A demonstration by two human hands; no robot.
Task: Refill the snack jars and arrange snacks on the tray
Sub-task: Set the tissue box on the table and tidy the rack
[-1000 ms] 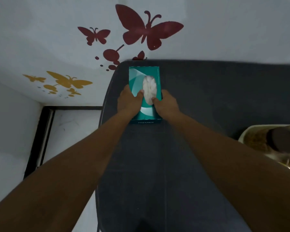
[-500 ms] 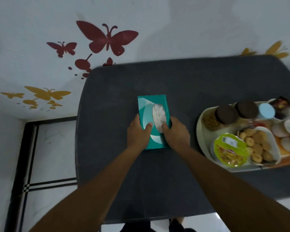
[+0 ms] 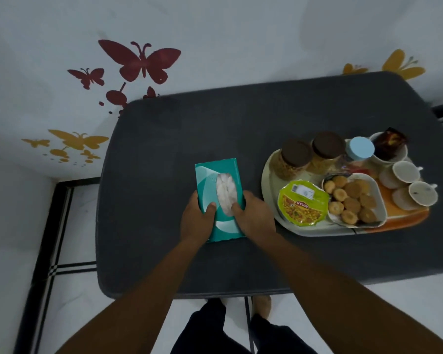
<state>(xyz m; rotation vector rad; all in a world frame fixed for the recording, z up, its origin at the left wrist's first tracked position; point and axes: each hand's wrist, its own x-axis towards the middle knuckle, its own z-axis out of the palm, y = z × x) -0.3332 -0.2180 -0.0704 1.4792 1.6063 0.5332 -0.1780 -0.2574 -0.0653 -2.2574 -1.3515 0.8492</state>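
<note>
Table (image 3: 164,154): dark grey, rounded corners, set against a white wall with butterfly stickers (image 3: 141,61).
Tray (image 3: 267,180): cream and orange, on the table just right of the right-hand fingers; loaded with jars, bowls, cups.
Tissue box (image 3: 209,175): teal, white tissue showing at its slot; flat on the table, left of the tray.
Left hand (image 3: 196,221): clasps the box's left side, thumb on top.
Right hand (image 3: 255,217): clasps the right side, thumb at the slot.
Bowl (image 3: 375,200): white, heaped with round biscuits.
Snack packet (image 3: 302,204): green, sealed, beside the bowl.
Jars (image 3: 296,158): two brown-lidded, filled with yellowish snack mix; third, blue-lidded, contents unclear.
</note>
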